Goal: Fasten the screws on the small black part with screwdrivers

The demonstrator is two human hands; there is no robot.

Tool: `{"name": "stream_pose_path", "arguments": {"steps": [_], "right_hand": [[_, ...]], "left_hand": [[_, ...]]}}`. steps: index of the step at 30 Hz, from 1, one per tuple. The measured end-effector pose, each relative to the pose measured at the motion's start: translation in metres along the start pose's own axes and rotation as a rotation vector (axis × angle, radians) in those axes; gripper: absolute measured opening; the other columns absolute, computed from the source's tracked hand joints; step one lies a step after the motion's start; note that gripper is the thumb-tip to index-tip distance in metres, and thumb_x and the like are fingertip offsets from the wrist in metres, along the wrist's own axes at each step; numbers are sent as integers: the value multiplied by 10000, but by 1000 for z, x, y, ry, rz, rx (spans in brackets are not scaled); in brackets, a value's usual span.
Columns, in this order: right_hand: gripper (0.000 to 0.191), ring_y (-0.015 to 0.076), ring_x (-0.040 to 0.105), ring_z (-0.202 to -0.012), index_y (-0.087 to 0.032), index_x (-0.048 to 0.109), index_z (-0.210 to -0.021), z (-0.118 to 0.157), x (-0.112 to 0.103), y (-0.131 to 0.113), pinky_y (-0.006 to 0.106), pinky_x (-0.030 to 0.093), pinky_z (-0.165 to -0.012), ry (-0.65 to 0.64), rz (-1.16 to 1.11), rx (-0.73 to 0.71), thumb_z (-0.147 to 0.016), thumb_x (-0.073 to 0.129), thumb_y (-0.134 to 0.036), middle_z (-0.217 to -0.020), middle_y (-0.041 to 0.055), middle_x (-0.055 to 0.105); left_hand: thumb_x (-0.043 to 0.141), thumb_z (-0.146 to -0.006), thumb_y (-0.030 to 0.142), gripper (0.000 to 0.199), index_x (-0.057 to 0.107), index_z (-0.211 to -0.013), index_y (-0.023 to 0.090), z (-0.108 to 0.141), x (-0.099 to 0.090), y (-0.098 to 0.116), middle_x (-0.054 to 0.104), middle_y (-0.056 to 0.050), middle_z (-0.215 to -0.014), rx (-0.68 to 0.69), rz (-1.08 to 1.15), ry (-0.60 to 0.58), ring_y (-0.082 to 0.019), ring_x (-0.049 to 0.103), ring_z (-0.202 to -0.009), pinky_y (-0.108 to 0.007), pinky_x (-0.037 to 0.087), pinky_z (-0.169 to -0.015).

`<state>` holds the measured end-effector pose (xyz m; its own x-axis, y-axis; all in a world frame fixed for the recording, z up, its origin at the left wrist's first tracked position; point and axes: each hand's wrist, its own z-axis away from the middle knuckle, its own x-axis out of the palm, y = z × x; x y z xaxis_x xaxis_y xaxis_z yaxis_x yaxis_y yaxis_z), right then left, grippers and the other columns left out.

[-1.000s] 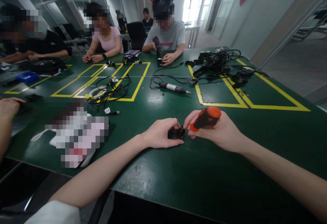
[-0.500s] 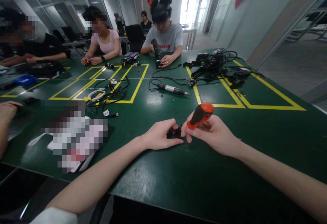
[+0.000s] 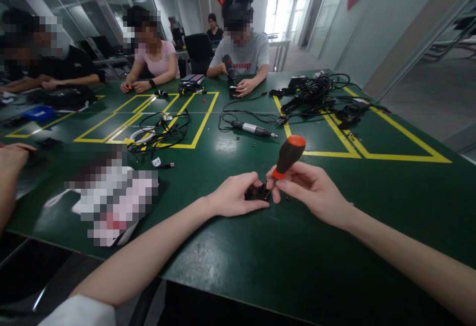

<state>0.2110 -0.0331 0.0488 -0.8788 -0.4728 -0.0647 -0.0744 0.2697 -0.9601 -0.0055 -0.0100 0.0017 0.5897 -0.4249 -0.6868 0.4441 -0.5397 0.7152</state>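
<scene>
My left hand [image 3: 236,194] rests on the green table [image 3: 223,261], its thumb and fingers closed around a small black part [image 3: 263,193]. Much of that part is hidden, so its kind does not show. In my right hand [image 3: 312,187] is a screwdriver [image 3: 290,156] with a black and orange handle, held by the fingers and thumb. The handle leans up to the right, and the shaft points down at the black part. Whether the tip touches it I cannot make out. A few tiny dark pieces [image 3: 288,198] lie beside my right fingers.
An electric screwdriver [image 3: 253,128] with a cord lies beyond my hands. Black cables are heaped at the far right [image 3: 316,93], and a cable coil [image 3: 159,130] sits left. Blurred pouches [image 3: 122,207] lie near my left forearm. Several people work around the table.
The screwdriver handle has tipped more upright and shifted slightly left. My right fingers have spread and moved a little, uncovering the tiny dark pieces. My left hand keeps its hold; the view has shifted slightly.
</scene>
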Motion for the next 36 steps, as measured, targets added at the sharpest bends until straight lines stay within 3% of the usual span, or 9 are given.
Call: {"name": "stream_pose_path", "arguments": {"steps": [7,13,17,20,24,29,36], "right_hand": [[318,159,685,-608,-194,718,-822,-2,-3,0,297,615,-614,58,32,5,-822,870,-473,-785,47,757],[368,183,703,-623,-200,744,-785,-4,-6,-2,328,616,-651,39,90,-10,-862,809,-553,-694,29,719],[376,179,707,-625,-197,719,-882,-5,-6,1,350,625,-674,24,28,3,-927,735,-571,-758,39,742],[357,163,694,-602,-213,667,-966,-5,-5,2,332,618,-650,42,-44,35,-889,793,-538,-801,31,760],[314,152,676,-600,-197,696,-841,-3,-4,1,303,605,-632,41,-20,58,-817,879,-451,-773,27,743],[225,148,655,-631,-200,780,-781,-2,-5,-2,287,592,-639,13,39,-42,-773,920,-375,-780,24,724],[239,162,678,-589,-202,803,-774,-3,-7,-6,309,601,-632,-26,85,-38,-801,895,-421,-730,29,753]], "left_hand": [[806,-855,484,397,533,-896,199,-1,2,-3,633,18,-841,-24,3,47,-127,553,-690,-260,390,-632],[781,-867,503,395,528,-923,204,-1,1,-3,610,16,-839,-31,7,37,-133,558,-701,-260,397,-634],[771,-877,499,393,517,-934,204,-1,1,-4,589,25,-831,0,27,39,-126,539,-691,-257,394,-632],[780,-873,487,389,516,-921,205,-1,2,-4,579,33,-816,10,43,47,-121,527,-680,-256,387,-633],[785,-867,460,364,533,-917,203,0,2,-3,588,31,-816,10,32,54,-121,517,-670,-260,384,-632],[799,-844,444,354,548,-903,202,-1,2,-2,626,8,-851,31,-44,30,-143,550,-718,-271,405,-658],[758,-858,453,326,571,-920,193,-1,2,-2,647,-8,-865,51,-37,51,-147,558,-740,-269,409,-661]]}}
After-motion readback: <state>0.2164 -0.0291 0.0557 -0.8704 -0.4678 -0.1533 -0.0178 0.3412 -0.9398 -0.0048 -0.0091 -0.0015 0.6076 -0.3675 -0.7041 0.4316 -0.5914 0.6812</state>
